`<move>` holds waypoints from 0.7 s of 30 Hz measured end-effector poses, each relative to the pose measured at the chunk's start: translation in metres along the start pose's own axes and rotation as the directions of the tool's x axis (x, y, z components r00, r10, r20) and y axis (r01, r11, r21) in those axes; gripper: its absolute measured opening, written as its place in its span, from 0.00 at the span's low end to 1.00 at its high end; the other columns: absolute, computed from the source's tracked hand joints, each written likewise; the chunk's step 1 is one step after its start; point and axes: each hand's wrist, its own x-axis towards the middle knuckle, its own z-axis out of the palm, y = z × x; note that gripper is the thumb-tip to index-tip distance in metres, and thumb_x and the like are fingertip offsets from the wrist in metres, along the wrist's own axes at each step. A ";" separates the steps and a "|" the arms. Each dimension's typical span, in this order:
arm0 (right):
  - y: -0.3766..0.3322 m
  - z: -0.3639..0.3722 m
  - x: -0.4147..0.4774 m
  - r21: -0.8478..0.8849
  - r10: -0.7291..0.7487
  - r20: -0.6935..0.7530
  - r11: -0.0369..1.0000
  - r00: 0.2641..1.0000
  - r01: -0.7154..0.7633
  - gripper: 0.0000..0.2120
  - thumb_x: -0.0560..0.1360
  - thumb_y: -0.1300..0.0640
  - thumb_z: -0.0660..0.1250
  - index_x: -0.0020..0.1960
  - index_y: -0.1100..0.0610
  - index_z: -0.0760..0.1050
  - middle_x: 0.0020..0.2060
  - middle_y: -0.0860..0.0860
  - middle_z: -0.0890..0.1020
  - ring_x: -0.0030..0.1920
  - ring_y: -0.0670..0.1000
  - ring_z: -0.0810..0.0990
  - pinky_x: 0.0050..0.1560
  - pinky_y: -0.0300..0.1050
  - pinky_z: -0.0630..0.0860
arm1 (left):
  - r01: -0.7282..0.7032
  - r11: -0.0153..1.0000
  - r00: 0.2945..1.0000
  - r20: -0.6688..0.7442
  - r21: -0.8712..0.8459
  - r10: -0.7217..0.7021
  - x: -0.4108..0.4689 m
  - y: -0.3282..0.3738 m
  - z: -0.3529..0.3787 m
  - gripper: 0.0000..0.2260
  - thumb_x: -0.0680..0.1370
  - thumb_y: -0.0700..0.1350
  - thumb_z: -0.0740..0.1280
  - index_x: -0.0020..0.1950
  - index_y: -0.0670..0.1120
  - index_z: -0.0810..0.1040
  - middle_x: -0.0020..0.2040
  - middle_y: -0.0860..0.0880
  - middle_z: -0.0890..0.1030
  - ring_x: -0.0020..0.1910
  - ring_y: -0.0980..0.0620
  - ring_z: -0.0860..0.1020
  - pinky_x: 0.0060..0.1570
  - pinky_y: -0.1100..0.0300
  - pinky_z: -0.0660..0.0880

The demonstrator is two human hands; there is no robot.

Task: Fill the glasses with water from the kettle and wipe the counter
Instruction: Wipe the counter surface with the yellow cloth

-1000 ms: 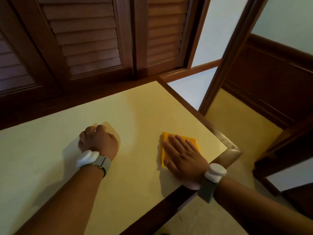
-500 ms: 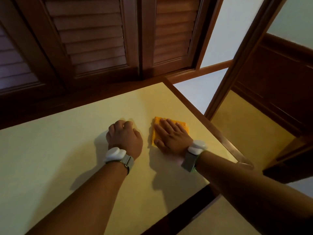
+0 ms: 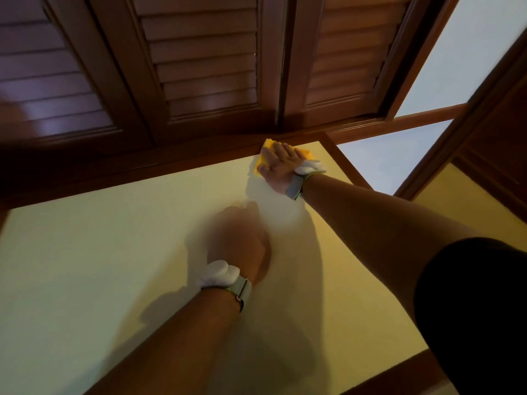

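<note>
An orange cloth (image 3: 265, 148) lies at the far right corner of the pale yellow counter (image 3: 99, 252), against the dark wood back edge. My right hand (image 3: 278, 163) lies flat on the cloth with straight fingers, arm stretched far forward. My left hand (image 3: 242, 238) rests on the counter nearer to me; it is blurred and looks like a fist with nothing in it. Both wrists carry white bands. No kettle or glasses are in view.
Dark wooden louvred shutters (image 3: 205, 61) stand behind the counter. A wood rim (image 3: 345, 161) bounds the counter's right side, with a pale wall (image 3: 385, 155) and a wood door frame (image 3: 445, 132) beyond it.
My right hand has slid the cloth away from me, from the near right part of the counter to the far right corner. My left hand has shifted right and forward.
</note>
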 end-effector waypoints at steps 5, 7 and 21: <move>0.012 0.005 -0.055 0.024 0.072 -0.010 0.997 0.997 -0.071 0.31 0.82 0.37 0.49 0.82 0.48 0.55 0.82 0.54 0.55 0.81 0.58 0.52 0.79 0.57 0.48 | 0.017 0.999 0.999 0.028 -0.039 -0.016 -0.006 0.006 -0.006 0.13 0.74 0.52 0.62 0.53 0.49 0.79 0.57 0.46 0.76 0.57 0.41 0.71 0.54 0.46 0.71; 0.016 0.008 -0.086 0.017 0.088 -0.024 0.996 0.996 -0.088 0.32 0.81 0.36 0.47 0.82 0.47 0.54 0.82 0.53 0.56 0.81 0.58 0.52 0.79 0.57 0.48 | 0.028 1.000 0.998 0.048 -0.009 -0.028 -0.005 0.003 -0.006 0.13 0.74 0.51 0.63 0.55 0.49 0.79 0.58 0.46 0.76 0.59 0.40 0.71 0.56 0.45 0.70; 0.071 -0.001 -0.353 0.028 0.334 0.024 0.942 0.942 -0.335 0.38 0.76 0.28 0.34 0.82 0.42 0.44 0.83 0.48 0.47 0.82 0.52 0.43 0.81 0.56 0.43 | -0.040 0.997 0.987 0.154 -0.068 0.050 -0.012 0.043 -0.013 0.16 0.76 0.46 0.64 0.63 0.48 0.77 0.66 0.43 0.73 0.64 0.38 0.69 0.61 0.42 0.69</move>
